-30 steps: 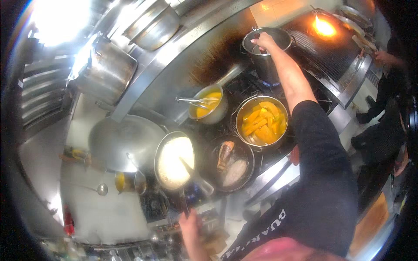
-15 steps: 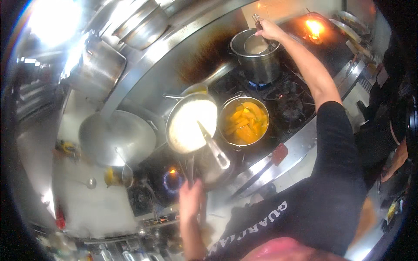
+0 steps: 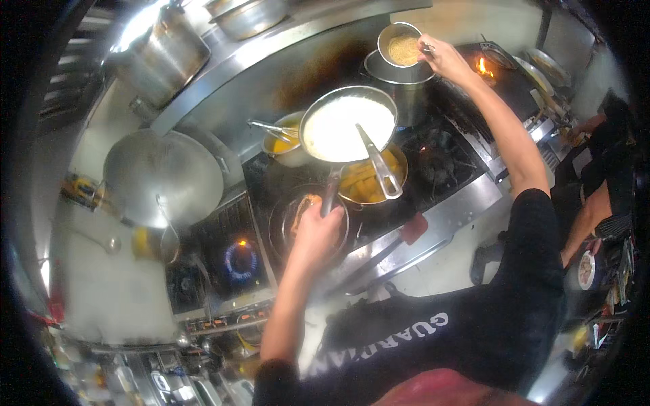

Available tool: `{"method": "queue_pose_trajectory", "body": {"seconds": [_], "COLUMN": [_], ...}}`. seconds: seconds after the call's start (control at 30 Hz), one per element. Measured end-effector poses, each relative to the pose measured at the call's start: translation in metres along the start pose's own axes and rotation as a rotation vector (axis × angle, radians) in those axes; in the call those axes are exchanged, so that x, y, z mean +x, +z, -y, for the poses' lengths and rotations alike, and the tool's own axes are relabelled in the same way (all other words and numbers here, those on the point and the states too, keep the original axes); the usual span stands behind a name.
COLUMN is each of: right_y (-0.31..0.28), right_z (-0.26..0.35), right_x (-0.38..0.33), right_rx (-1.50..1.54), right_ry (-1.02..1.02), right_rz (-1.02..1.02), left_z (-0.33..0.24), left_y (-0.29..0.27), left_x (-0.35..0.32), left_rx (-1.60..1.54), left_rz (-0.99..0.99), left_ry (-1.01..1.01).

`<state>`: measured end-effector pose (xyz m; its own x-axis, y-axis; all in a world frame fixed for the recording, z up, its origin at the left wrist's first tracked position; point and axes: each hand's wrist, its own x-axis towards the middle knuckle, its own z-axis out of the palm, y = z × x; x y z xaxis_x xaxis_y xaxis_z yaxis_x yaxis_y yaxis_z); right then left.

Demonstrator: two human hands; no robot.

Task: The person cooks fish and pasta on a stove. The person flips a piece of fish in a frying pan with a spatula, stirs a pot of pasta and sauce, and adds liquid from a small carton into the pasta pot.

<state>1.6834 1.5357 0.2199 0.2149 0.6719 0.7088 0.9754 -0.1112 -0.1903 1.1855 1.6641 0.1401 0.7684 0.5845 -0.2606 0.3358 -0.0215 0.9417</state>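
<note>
My left hand (image 3: 317, 231) is closed round the handle of a frying pan (image 3: 311, 143). White sauce fills the pan, and a long-handled metal spatula (image 3: 379, 166) leans in it. The pan is held up over the stove and partly hides a pot of orange chunks in liquid (image 3: 369, 188). With my right hand (image 3: 443, 59) I grip the handle of a strainer basket (image 3: 399, 28). Thin pale strands, like pasta, lie in the basket. It is tilted above the rim of a tall steel pot (image 3: 371, 66), whose inside is mostly hidden.
A pot with a whisk and yellow-orange contents (image 3: 288, 152) stands behind the pan. To the left are a large wok (image 3: 159, 179) and a lit burner (image 3: 241, 260). Flames (image 3: 483, 68) rise at the far right. A co-worker's forearm (image 3: 586, 220) shows at the right.
The strainer basket has come up out of the tall pot with my right hand. My left hand has raised the frying pan and carried it to the right, partly over the orange chunks.
</note>
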Motion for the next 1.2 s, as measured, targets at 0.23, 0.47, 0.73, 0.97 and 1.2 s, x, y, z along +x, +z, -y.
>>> {"method": "queue_pose_trajectory", "body": {"seconds": [0.23,0.47,0.73,0.97,1.2], "right_y": [0.006,0.017,0.041,0.074,0.122], "right_z": [0.018,0.037,0.064,0.089,0.184], "right_x": [-0.010,-0.005,0.008,0.023,0.041], "right_rx": [-0.075,-0.078,-0.157,-0.146,-0.525], "right_ry": [-0.065,-0.033,0.108,0.144,0.002], "right_rz": [-0.056,-0.035,-0.013,-0.065,-0.017], "left_z": [0.018,0.040,0.103,0.214,0.328], "left_y": [-0.007,-0.045,-0.136,-0.244,-0.335], "left_x": [0.001,-0.038,-0.131,-0.226,-0.298], "left_rx": [0.110,-0.090,-0.246,0.004,0.219], "left_rz": [-0.032,-0.063,-0.252,-0.530,-0.651], "left_ry": [0.095,-0.022,-0.094,-0.195,-0.145]}}
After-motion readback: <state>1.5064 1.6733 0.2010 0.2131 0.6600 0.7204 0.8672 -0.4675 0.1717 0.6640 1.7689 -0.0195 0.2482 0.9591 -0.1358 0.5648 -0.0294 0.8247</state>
